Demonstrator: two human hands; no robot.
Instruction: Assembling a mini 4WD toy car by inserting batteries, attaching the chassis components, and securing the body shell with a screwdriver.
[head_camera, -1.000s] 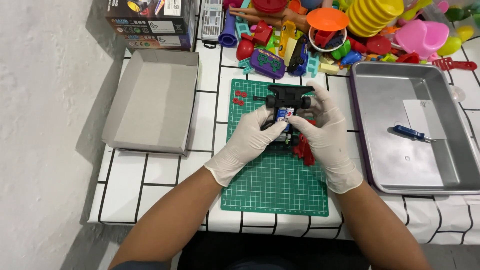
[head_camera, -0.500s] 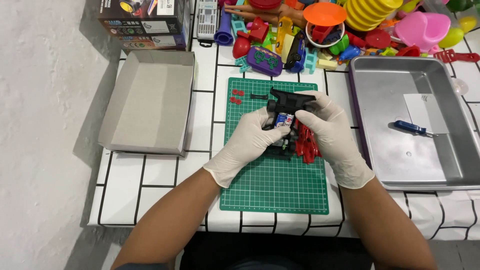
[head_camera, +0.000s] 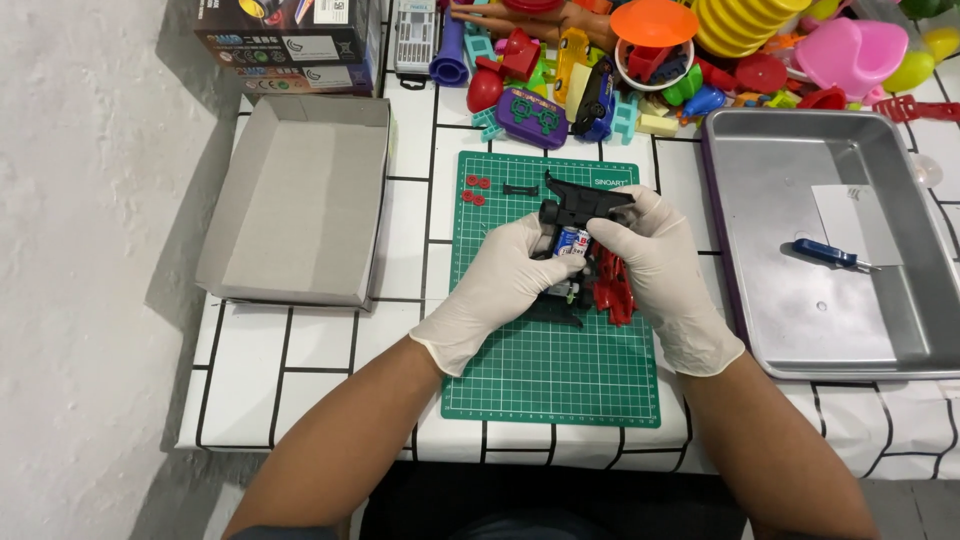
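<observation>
Beyond the fingertips a heap of bright plastic toys (head_camera: 640, 60) crowds the far edge of the table; out past the left hand (head_camera: 500, 290) lies an open grey cardboard tray (head_camera: 300, 200) with a dark printed box (head_camera: 290, 40) behind it; out past the right hand (head_camera: 655, 275) sits a metal baking tray (head_camera: 800, 320) holding a blue-handled screwdriver (head_camera: 830, 253) and a white slip of paper (head_camera: 860, 222); small red discs (head_camera: 474, 190) and a short black bar (head_camera: 519, 189) rest on the green cutting mat (head_camera: 550, 370) just beyond the left fingers, with nothing between them and the hands; since half a second ago both gloved hands have kept their place on the mat, and the grip looks unchanged; both hands are closed around a black toy car chassis (head_camera: 585, 205), held just above the mat between the fingertips; a blue and silver battery (head_camera: 571, 241) shows between the thumbs, and a red plastic part (head_camera: 612, 290) lies under the right palm.
</observation>
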